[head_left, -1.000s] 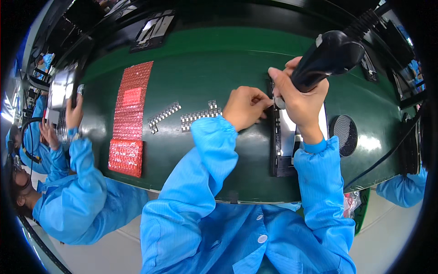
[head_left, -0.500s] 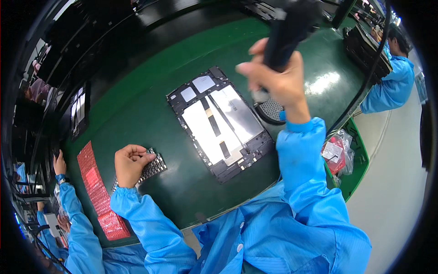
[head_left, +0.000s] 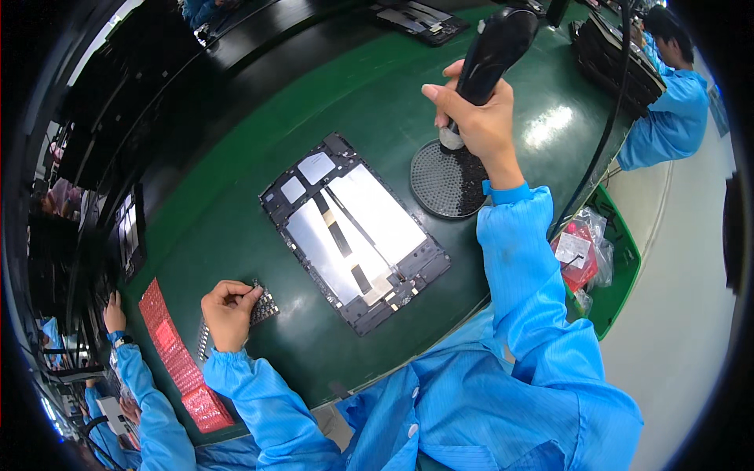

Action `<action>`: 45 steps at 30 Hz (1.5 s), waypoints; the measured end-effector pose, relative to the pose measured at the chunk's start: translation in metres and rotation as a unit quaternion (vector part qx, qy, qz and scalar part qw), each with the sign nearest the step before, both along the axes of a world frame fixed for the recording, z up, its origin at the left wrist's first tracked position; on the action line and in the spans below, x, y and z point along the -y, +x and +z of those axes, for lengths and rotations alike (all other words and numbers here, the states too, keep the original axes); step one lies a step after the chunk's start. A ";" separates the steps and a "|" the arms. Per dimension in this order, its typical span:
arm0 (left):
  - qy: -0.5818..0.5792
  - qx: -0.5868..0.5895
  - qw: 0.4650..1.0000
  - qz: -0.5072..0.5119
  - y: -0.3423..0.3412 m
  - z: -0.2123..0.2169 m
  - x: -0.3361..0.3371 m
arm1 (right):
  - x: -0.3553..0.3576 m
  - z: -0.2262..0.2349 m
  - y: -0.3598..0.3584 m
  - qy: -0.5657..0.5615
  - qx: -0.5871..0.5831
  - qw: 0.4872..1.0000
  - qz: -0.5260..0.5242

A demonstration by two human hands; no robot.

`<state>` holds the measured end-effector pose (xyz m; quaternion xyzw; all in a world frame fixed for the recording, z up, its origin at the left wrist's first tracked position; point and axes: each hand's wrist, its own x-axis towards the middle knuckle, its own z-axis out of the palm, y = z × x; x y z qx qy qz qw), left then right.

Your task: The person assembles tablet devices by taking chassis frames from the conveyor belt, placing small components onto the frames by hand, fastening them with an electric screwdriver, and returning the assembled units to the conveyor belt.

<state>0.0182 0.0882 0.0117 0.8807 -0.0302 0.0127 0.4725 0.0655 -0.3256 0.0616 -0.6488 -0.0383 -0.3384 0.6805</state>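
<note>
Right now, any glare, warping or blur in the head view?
Head view, glare: white patch on the green tabletop, right of the right hand; head view, distortion: tabletop edges bow; head view, blur: black handheld tool looks fairly sharp, small parts at the left hand too fine to resolve.

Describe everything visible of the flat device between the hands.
The flat device is a thin, dark, rectangular frame, its insides exposed: large shiny silver panels, two smaller pale patches near the far end, and dark strips between the large panels. It lies askew on the green table; neither the left hand nor the right hand touches it.
</note>
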 end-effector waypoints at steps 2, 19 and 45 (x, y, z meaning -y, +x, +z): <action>-0.018 0.025 0.999 -0.014 0.000 -0.003 0.000 | -0.001 -0.003 0.002 0.010 -0.001 1.000 0.003; -0.005 0.182 0.978 -0.101 -0.027 -0.007 0.087 | -0.029 0.022 -0.010 0.009 0.070 0.997 0.012; -0.261 0.061 0.963 0.034 -0.015 -0.017 0.075 | -0.207 0.015 0.027 0.002 -0.013 0.956 0.294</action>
